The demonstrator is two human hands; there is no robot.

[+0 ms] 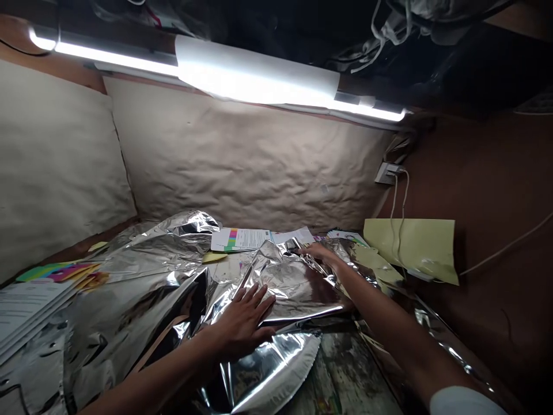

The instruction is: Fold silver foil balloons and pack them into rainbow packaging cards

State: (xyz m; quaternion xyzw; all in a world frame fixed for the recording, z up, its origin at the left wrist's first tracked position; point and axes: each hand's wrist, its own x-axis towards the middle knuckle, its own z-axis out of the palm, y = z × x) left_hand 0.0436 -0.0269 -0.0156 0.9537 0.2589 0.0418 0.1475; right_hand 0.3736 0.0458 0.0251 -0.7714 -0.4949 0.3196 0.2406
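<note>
Head view: the left hand (248,314) and the right hand (317,252) are touching shiny foil (302,288).
The left hand is lying flat on the foil, with its fingers sitting a bit apart. The right hand is touching near the far end, but I cannot tell if its fingers are pinching. The foil is lying all crinkly on the bench (352,369). Papers (250,238) are lying behind it, and a lamp (116,60) is shining above.
</note>
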